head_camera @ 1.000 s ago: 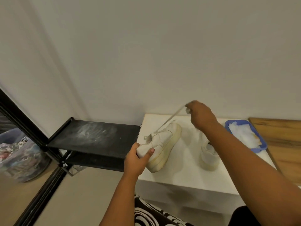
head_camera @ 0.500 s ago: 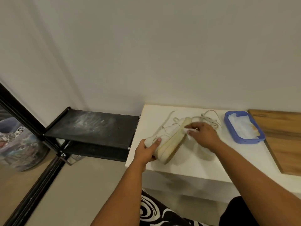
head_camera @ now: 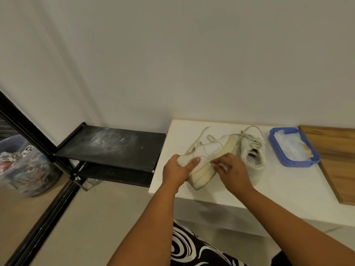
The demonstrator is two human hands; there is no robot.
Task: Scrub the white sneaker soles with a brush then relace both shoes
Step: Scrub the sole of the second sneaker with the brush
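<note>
A single wide-angle view is provided, taken from head height and directed forward and downward. Both forearms are seen entering from the lower edge, so the working area on the white table (head_camera: 240, 191) is viewed at close range. The wall (head_camera: 192, 64) fills the upper half. The black shelf (head_camera: 115, 144) is seen at left. No second view is provided.

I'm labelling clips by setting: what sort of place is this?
Probably a home entryway or utility corner. A low black shoe rack stands against a plain wall, a bag of clothes sits on the floor, and white sneakers lie on a white bench.
</note>
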